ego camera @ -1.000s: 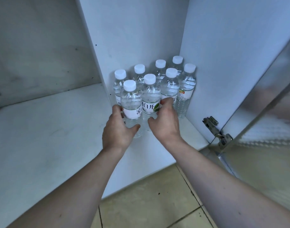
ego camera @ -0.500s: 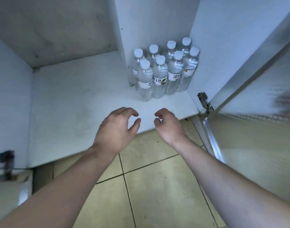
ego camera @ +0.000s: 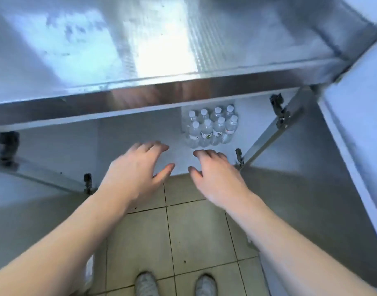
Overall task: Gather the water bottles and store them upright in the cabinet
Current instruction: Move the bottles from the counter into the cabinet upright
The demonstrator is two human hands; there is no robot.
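**Eight water bottles stand packed in a cabinet corner; both hands hover empty in front**

Seen from a head camera looking down, a steel counter fills the top half of the picture from 10 to 2 o'clock, shiny and blurred. Under its front edge an open cabinet shows a white floor panel.

Inside the cabinet, just right of the 12 o'clock line and above centre, stand the water bottles: eight can be counted, clear plastic with white caps, in two rows of four. All are upright and pressed side to side. They sit pushed into the far right corner, probably so that the cabinet walls brace the group and the rest of the floor panel stays free. Nothing else shows in the cabinet.

Both cabinet doors are swung open: the left door at 9 o'clock, the right door at 3 o'clock with its hinges visible.

The left hand and the right hand float near centre, palms down, fingers spread and loosely curled, holding nothing. They are near the cabinet's front edge, clear of the bottles.

Below, at 6 o'clock, lie a tiled floor and two pale shoes.

The storing looks done, if no bottles remain out of view.
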